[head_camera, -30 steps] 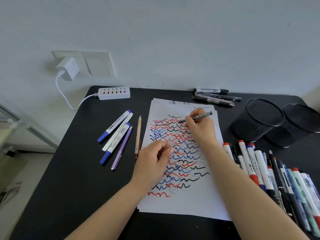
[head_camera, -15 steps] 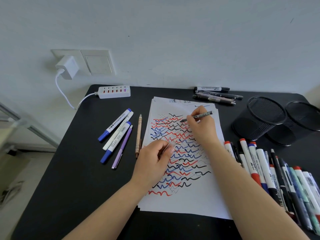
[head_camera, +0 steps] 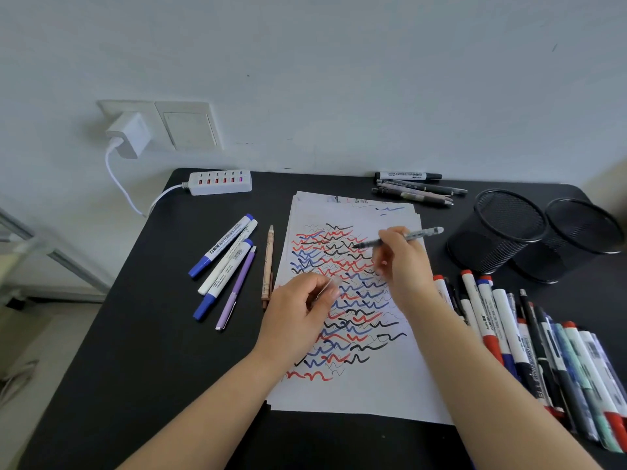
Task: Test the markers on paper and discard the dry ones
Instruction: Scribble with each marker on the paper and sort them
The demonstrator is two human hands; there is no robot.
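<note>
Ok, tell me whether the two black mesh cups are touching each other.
Touching, as far as the head view shows: the left mesh cup and right mesh cup meet side by side with no gap visible between them.

Left of centre in the frame, the blue-capped marker [head_camera: 222, 244] carries a line of print that seems to read "Whiteboard marker", though it is blurred. The marker [head_camera: 225, 278] lying beside it shows a barcode, too small to read. Print on the other pens cannot be made out.

Home desk [head_camera: 152, 334] — pens, mesh cups [head_camera: 495, 232]
</note>
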